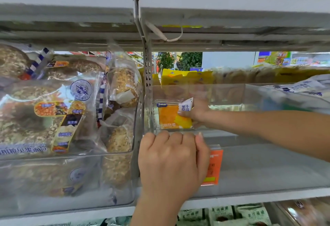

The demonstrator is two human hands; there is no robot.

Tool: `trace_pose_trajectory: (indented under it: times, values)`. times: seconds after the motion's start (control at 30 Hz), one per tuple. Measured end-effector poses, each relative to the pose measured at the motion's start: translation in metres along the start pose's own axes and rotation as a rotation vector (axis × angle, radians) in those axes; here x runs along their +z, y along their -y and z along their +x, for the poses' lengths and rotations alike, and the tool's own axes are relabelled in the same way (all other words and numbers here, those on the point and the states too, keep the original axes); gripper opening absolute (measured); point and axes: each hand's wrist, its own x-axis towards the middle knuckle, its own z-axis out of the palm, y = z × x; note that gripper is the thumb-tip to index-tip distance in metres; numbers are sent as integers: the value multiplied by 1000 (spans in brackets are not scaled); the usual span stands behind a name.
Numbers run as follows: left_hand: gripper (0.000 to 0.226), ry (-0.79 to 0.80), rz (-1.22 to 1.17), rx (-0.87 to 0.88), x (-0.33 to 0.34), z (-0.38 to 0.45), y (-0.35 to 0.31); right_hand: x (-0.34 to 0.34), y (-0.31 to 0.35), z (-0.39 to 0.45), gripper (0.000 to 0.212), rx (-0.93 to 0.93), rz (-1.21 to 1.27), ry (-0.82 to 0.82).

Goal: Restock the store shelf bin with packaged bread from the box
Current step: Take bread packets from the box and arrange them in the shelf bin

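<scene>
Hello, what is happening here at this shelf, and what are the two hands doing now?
A person is restocking a clear plastic shelf bin with packaged bread. The right hand reaches into the bin and holds an orange and yellow bread packet near its left end. The left hand grips the bin's front edge. The bin looks mostly unfilled in front. The neighbouring bin on the left is full of seeded bread bags.

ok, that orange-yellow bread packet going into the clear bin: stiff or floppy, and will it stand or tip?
Probably soft and light: the right hand holds the bread packet by one edge with a few fingers. The film wrapper's corner bends, so likely floppy and a bit slippery. It stands upright against the clear bin wall; released, it may well tip.
</scene>
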Motion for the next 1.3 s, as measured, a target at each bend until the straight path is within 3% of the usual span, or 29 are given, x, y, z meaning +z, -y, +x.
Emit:
trace_pose_trajectory:
  times: [0.13, 0.3, 0.43, 0.53, 0.6, 0.67, 0.77, 0.9, 0.97, 1.07, 1.13, 1.2, 1.3]
  values:
    - [51, -33, -7, 2, 0, -1, 0, 3, -6, 16, 45, 78, -65, -21]
    - [50, -51, -6, -4, 0, -1, -1, -6, -5, 24, 58, 288, -174, 152]
    - [47, -44, 0, -1, -3, 1, 1, -34, 11, 10, 58, 282, -326, 159]
    - [49, 10, -11, 4, -7, 5, 3, -60, 33, -22, 31, 81, -416, -136]
    - [47, 37, -19, 64, -11, 5, 6, -70, 40, -53, 16, -68, -269, -279]
    - [37, 25, 4, 168, -15, -1, 10, -71, 47, -98, 27, -299, -90, -385]
    - [21, 18, 80, 280, -34, -29, 11, -55, 38, -182, 21, -677, -140, -461]
    - [23, 125, -302, 374, -86, -111, -18, -12, -26, -289, 17, -930, -252, -640]
    - [12, 292, -431, 401, -112, -161, -32, 20, -78, -328, 18, -864, -258, -550]
    - [13, 667, -489, 287, -141, -236, -51, 72, -153, -380, 14, -462, -265, -337]
    - [25, 1011, -459, 140, -160, -274, -63, 108, -199, -409, 13, -148, -352, -85]
    - [29, 1328, -406, -25, -180, -307, -68, 139, -236, -435, 21, 27, -455, 240]
    - [21, 1540, -410, -169, -205, -348, -66, 178, -256, -468, 39, 212, -464, 628]
